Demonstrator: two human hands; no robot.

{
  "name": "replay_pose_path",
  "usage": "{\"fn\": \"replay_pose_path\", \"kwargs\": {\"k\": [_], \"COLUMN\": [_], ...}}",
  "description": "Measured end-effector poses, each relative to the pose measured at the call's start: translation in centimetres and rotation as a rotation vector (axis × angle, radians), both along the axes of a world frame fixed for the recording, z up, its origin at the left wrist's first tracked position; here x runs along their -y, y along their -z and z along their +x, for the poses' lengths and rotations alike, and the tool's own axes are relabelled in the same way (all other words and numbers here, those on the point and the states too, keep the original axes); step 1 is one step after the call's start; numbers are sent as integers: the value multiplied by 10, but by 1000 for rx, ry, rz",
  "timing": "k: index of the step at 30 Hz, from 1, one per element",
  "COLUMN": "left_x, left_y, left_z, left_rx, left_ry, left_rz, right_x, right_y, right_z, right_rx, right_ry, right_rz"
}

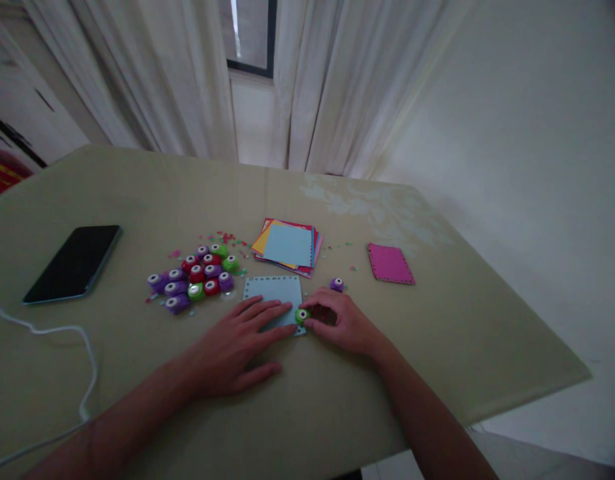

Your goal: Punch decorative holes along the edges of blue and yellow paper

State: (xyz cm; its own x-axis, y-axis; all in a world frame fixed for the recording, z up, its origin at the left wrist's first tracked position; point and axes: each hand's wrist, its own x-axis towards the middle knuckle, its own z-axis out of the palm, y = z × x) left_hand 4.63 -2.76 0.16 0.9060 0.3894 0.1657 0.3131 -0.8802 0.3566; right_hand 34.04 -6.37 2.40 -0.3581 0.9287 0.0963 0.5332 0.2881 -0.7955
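Flat on a light blue paper card point(273, 287) lies my left hand point(247, 333), its fingers spread. Small punched holes run along the card's top edge and near its lower right corner. My right hand point(340, 320) pinches a green craft punch point(302, 316) at the card's right edge, between thumb and fingers. Just beyond that hand stands a purple craft punch point(337, 285). To the left, several purple, red and green craft punches point(197, 273) are grouped together. My left hand hides part of the card.
A stack of coloured paper cards point(288, 245) lies behind the blue card. On the right is a pink card point(390, 263) with punched edges. Tiny paper bits point(227, 237) are scattered around. A black tablet point(73, 263) and a white cable point(90, 360) lie at the left.
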Motion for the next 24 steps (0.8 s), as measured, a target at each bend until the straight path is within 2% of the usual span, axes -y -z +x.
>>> {"fn": "replay_pose_path", "kwargs": {"k": [24], "left_x": [0], "left_y": [-1], "left_z": [0], "left_rx": [-18], "left_ry": [5], "left_rz": [-20], "right_x": [1], "right_y": [0], "right_z": [1], "right_rx": [15], "right_ry": [-42], "right_rz": [78]}}
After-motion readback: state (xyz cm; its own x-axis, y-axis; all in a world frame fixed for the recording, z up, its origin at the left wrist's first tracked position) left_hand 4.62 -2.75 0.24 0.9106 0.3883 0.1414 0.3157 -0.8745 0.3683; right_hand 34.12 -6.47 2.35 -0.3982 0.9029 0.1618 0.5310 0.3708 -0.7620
